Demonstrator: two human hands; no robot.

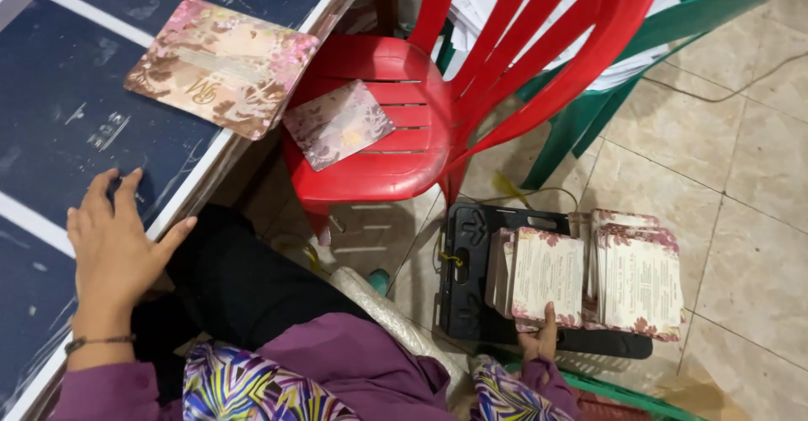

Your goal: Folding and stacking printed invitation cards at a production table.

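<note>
Floral card stack [543, 278] pinched upright in right hand [539, 337] grip; left hand [114, 240] released, flat on table [50, 118].

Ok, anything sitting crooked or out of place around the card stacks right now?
Yes. The large floral card lies skewed on the blue table, one corner overhanging its edge. A smaller card sits askew on the red chair seat. The right hand grips a floor stack, leaning unevenly.
</note>
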